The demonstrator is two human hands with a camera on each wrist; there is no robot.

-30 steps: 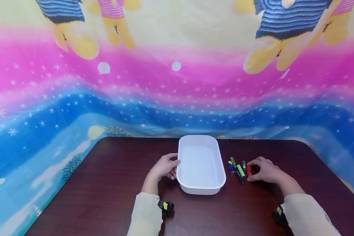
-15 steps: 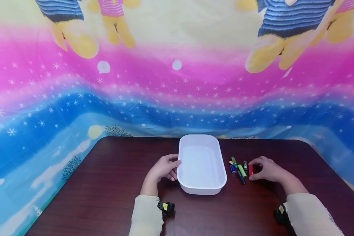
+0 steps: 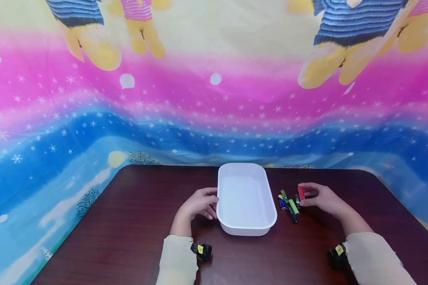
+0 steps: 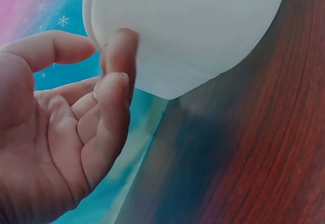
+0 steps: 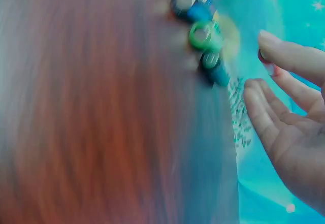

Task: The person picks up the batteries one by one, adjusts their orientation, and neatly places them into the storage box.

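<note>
A white plastic tub (image 3: 247,231) stands on the table in the head view, and nothing is seen inside it. My left hand (image 3: 198,204) holds its left side, with the thumb at the rim and the fingers against the outer wall, as the left wrist view also shows. My right hand (image 3: 323,201) pinches a red battery (image 3: 301,192) between thumb and fingers, just above the table. Beside it lies a loose group of batteries: a light green battery (image 3: 293,207), a dark green battery (image 3: 284,195), a blue battery (image 3: 282,202), a grey-green battery (image 3: 297,201) and a dark battery (image 3: 292,215).
The brown wooden table (image 3: 128,229) has rounded far corners. Behind it hangs a colourful patterned cloth (image 3: 185,103), close to the far edge. Black wrist cameras, such as the left camera (image 3: 202,251), sit at both sleeves.
My right hand has lifted the red battery off the table, moving slightly up and to the left. My left hand stays at the tub's side. The other batteries have kept their places.
</note>
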